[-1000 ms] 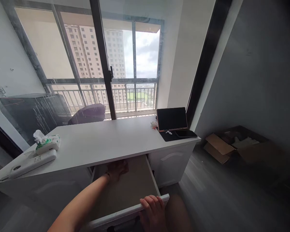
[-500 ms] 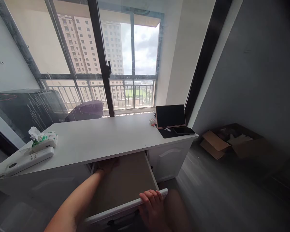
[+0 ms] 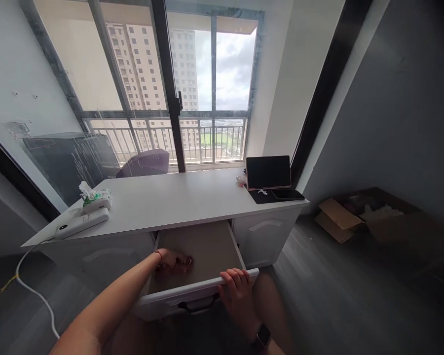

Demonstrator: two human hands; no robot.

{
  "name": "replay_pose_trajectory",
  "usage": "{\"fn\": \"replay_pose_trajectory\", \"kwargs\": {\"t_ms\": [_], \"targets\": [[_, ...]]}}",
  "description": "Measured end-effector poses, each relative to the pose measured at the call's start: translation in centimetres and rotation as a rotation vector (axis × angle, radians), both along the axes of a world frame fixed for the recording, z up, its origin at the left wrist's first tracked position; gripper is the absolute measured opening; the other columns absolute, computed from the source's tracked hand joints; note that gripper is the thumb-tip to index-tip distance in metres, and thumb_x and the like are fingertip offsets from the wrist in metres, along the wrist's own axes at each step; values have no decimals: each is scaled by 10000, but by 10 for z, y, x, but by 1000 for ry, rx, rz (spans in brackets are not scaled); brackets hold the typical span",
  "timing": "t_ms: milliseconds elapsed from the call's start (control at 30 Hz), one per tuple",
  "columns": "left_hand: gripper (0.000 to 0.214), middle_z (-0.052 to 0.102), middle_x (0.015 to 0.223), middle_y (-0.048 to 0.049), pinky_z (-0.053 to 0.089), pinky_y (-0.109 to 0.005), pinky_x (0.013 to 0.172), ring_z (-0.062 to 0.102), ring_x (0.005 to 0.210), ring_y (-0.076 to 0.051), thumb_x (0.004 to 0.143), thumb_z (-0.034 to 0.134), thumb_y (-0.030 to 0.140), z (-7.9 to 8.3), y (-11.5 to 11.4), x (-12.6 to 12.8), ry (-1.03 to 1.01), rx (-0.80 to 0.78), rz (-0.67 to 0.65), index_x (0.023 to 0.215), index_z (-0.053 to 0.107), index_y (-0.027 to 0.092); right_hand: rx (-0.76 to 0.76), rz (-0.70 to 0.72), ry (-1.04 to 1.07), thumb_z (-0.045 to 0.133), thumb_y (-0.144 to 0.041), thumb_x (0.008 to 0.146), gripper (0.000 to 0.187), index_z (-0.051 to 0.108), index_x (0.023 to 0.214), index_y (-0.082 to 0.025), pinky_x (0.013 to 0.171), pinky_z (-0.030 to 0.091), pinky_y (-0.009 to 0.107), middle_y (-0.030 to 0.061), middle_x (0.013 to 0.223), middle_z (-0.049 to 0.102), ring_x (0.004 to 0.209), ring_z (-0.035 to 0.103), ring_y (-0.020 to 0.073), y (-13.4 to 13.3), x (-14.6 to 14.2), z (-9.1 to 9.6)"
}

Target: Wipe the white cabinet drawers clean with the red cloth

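Observation:
A white desk [image 3: 177, 202] stands before a large window, with its middle drawer [image 3: 210, 246] pulled open. My left hand [image 3: 172, 260] lies inside the drawer on its pale wooden floor, fingers curled near a small dark thing [image 3: 188, 259] that I cannot make out. My right hand [image 3: 237, 288] grips the top edge of the drawer's white front, just above its black handle [image 3: 200, 306]. There is a watch on my right wrist and a thin band on my left wrist.
On the desk's right end a tablet [image 3: 268, 172] stands on a dark mat beside a phone [image 3: 287, 195]. At the left end lie a wipes pack [image 3: 96, 199] and a white power strip [image 3: 82, 224], whose cable [image 3: 33, 291] trails to the floor. An open cardboard box [image 3: 333, 219] sits on the floor at right.
My left hand has drawn back from deep under the desktop toward the front of the drawer. My view has pulled back and lowered, showing the drawer handle. My right hand keeps its grip.

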State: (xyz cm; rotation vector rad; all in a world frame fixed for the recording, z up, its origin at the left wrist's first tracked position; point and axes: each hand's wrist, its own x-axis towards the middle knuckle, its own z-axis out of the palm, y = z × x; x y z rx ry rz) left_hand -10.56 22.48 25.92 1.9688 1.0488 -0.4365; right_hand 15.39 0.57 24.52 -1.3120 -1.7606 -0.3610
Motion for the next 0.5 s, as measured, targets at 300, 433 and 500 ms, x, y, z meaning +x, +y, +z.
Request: {"fn": "replay_pose_trajectory", "kwargs": {"t_ms": [300,433,500], "targets": [[373,555,609,34,509,-482,591,607,582,-259,427,570,81,-7,-41,12,144,-476,-28,751,611,261,-1,29,31,426,-333,1003,244,602,1122,-213,1004,338,401,42,1029,665,1023,572,199,-1,2,-3],[542,611,662,36,513,-447,615,621,611,-248,404,557,43,18,-43,13,115,-514,-18,884,657,277,-18,43,33,436,-338,1001,244,599,1134,-216,1019,323,396,35,1045,663,1041,565,198,-3,4,0],[627,708,893,13,527,-429,738,669,810,-264,454,582,68,40,-47,6,-37,-528,7,1033,669,295,-33,49,29,438,-346,1000,251,596,1144,-216,1022,324,399,41,1060,659,1051,561,201,-3,4,0]]}}
